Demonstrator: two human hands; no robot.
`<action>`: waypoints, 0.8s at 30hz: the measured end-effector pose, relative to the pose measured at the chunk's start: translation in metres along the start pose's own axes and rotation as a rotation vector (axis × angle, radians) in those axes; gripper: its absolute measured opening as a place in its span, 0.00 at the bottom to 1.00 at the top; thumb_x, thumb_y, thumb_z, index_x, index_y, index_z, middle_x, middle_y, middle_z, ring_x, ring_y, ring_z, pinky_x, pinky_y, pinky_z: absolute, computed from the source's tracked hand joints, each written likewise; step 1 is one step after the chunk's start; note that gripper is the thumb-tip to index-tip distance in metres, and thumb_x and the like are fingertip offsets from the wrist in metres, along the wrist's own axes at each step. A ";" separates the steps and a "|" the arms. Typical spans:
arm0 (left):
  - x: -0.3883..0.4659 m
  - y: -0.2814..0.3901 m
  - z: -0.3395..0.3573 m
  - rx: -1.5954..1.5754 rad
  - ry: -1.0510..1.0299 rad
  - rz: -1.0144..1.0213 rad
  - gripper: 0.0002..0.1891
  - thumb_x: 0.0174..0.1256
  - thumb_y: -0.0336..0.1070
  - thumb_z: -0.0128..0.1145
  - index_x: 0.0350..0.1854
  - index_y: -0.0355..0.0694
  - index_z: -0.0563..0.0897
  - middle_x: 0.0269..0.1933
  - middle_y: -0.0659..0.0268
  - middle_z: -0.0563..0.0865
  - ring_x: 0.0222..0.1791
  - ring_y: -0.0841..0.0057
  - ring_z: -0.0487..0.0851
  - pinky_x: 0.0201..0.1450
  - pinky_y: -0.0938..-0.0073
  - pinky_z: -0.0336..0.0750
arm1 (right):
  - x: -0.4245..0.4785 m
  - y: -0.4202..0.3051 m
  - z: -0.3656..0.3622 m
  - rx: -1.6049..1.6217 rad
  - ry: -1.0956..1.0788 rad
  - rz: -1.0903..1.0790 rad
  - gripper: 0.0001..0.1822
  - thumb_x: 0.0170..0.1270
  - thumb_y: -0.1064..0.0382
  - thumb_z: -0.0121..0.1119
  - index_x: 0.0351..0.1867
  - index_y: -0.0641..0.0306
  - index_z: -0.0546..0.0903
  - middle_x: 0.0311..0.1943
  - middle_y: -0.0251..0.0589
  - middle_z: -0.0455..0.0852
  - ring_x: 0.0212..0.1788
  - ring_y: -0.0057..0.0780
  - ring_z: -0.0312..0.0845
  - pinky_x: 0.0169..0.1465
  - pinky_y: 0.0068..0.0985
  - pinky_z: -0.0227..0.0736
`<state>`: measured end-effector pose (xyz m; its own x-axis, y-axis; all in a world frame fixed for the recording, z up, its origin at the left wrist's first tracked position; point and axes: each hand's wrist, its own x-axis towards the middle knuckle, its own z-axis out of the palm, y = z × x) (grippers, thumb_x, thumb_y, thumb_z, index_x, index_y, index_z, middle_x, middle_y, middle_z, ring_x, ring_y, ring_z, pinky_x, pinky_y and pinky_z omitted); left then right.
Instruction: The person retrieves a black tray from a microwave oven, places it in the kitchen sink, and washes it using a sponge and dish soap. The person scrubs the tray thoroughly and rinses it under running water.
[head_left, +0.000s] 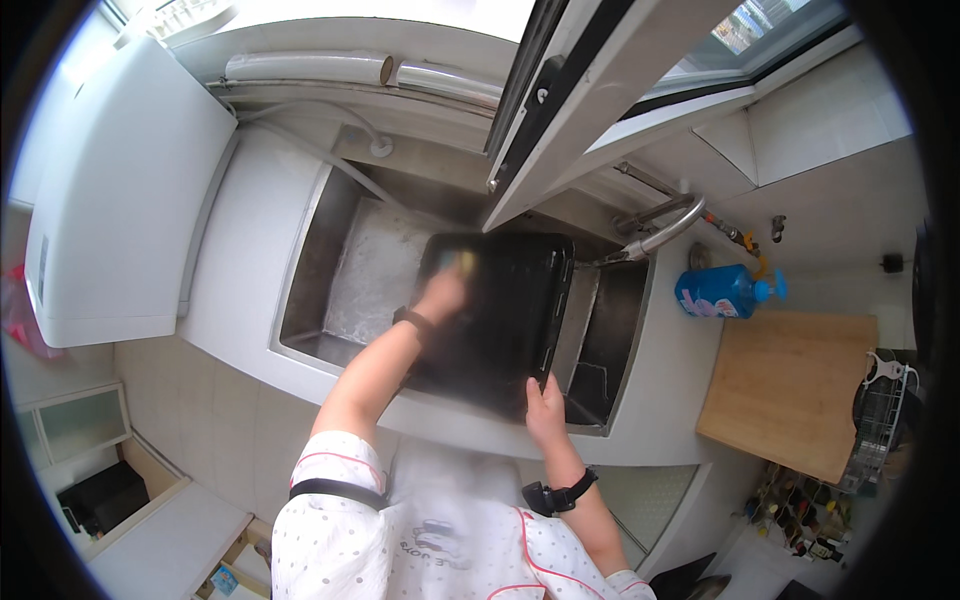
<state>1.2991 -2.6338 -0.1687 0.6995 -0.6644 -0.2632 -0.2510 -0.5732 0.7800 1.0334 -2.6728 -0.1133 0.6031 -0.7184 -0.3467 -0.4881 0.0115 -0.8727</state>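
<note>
A black rectangular tray (495, 322) with slots along its right rim rests tilted over the steel sink (375, 262). My right hand (546, 409) grips its near right corner, thumb on top. Over the tray's upper left part, my left hand (442, 294) is blurred by motion. It holds a small yellow and bluish sponge (466, 262) against the dark surface; the blur hides its exact shape. Just right of the tray, a curved metal faucet (667, 232) points into the sink.
An open window sash (592, 97) juts over the sink's back edge. A white appliance (135, 195) stands on the left counter. At right are a blue pump bottle (716, 291), a wooden board (787, 382) and a wire rack (881, 420). A grey hose (330, 157) runs into the sink.
</note>
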 end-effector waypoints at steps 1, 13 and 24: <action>0.001 0.001 0.013 0.059 -0.035 0.076 0.27 0.61 0.33 0.44 0.64 0.37 0.59 0.39 0.42 0.79 0.40 0.47 0.77 0.43 0.59 0.71 | -0.001 -0.007 0.000 0.040 -0.013 0.032 0.19 0.65 0.56 0.47 0.49 0.71 0.70 0.41 0.50 0.78 0.43 0.39 0.74 0.49 0.33 0.66; 0.056 0.020 0.015 0.051 0.025 0.113 0.23 0.59 0.31 0.42 0.60 0.46 0.68 0.43 0.46 0.79 0.43 0.50 0.77 0.46 0.57 0.71 | -0.011 -0.020 0.003 0.090 -0.010 0.009 0.20 0.65 0.56 0.48 0.48 0.72 0.70 0.37 0.44 0.78 0.39 0.28 0.72 0.45 0.27 0.68; -0.059 0.064 0.014 -0.007 -0.103 0.341 0.26 0.59 0.28 0.44 0.63 0.39 0.62 0.36 0.48 0.79 0.37 0.50 0.76 0.39 0.57 0.70 | -0.012 -0.047 -0.003 0.088 -0.096 0.143 0.18 0.68 0.64 0.44 0.56 0.70 0.65 0.49 0.37 0.74 0.51 0.22 0.67 0.56 0.20 0.59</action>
<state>1.2323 -2.6377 -0.1109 0.5054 -0.8619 -0.0423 -0.4537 -0.3071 0.8365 1.0474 -2.6665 -0.0673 0.5912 -0.6352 -0.4970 -0.5188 0.1723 -0.8373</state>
